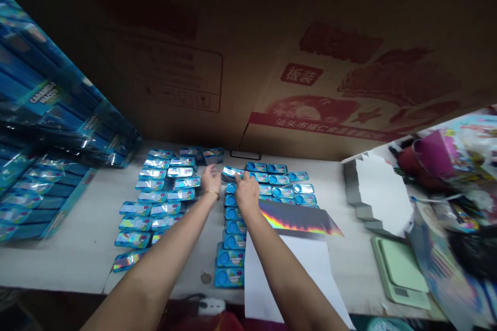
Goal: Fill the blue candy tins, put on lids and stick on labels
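Note:
My right hand point(247, 191) is closed with its fingertips on a small shiny blue box point(232, 171) at the back of the right-hand group. Just left of it is my left hand point(210, 180), with a thin bracelet on the wrist; its fingers are loosely apart and nothing shows in them. Beside the left hand lie columns of similar blue boxes point(153, 195). Below my right hand runs a column of blue boxes point(230, 257) marked Caramelo. Under my right forearm rests a white card sheet point(285, 264) with a silvery rainbow flap point(297, 219).
A large brown carton point(248, 62) walls off the back of the table point(73, 264). Wrapped blue display packs point(50, 98) are stacked at left. On the right are a flat white stepped-edge carton point(382, 191), a pale green scale point(402, 269) and a pink bucket point(433, 152).

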`<state>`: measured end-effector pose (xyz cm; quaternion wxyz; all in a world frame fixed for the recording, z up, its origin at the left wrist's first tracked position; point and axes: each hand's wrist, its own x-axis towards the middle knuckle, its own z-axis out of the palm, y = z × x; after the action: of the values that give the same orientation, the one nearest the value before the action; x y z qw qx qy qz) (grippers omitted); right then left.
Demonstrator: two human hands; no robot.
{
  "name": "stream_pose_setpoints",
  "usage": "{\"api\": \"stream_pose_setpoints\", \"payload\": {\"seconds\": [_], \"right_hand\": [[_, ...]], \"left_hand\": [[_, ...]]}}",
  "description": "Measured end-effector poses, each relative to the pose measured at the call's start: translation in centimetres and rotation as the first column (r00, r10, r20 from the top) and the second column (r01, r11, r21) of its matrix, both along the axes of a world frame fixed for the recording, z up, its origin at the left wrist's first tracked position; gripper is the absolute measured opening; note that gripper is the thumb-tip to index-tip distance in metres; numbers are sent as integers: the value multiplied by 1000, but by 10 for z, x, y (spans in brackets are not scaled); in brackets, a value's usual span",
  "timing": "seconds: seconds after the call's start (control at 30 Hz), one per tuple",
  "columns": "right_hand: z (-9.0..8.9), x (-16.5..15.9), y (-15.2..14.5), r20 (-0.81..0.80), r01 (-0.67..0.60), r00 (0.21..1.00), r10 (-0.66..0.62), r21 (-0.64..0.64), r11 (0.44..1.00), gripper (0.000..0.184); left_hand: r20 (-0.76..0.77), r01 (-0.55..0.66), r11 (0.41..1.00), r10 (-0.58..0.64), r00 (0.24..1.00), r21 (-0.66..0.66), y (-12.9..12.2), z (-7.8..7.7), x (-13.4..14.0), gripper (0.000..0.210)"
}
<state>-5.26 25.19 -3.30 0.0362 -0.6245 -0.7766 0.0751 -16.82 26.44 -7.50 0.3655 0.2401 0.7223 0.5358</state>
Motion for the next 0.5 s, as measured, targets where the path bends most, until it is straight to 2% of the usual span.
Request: {"api": "stream_pose_setpoints", "payload": {"seconds": [0.07, 0.1, 0.17, 0.23, 0.3, 0.37, 0.43, 0.5], "right_hand": [[13, 12, -1, 5, -51, 999, 51, -7, 999, 39], [21, 22, -1, -29, -47, 998, 47, 15, 999, 41], [40, 51, -3, -144, -7, 989, 24, 114, 993, 43], [57, 85, -8, -234, 26, 972, 23, 202, 979, 40], [62, 117, -16, -220, -6, 974, 50, 197, 980, 33], [55, 139, -27, -138, -86, 985, 103, 122, 989, 29], [38, 149, -39, -79, -164, 983, 168, 60, 985, 33], [19, 150, -49, -83, -203, 975, 208, 61, 977, 35]], "left_hand": [[-29, 31, 998, -29, 999, 59, -17, 18, 9, 30], [-29, 87, 992, -85, 996, 90, -28, 28, 16, 27], [23, 295, 950, -299, 954, 105, -50, 44, 33, 25], [93, 473, 877, -480, 872, 86, -67, 54, 51, 27], [118, 549, 833, -553, 825, 65, -76, 55, 66, 30], [116, 578, 815, -579, 807, 49, -77, 49, 79, 34], [136, 611, 791, -610, 781, 40, -75, 43, 88, 39], [177, 632, 774, -628, 758, 42, -73, 38, 94, 42]]}}
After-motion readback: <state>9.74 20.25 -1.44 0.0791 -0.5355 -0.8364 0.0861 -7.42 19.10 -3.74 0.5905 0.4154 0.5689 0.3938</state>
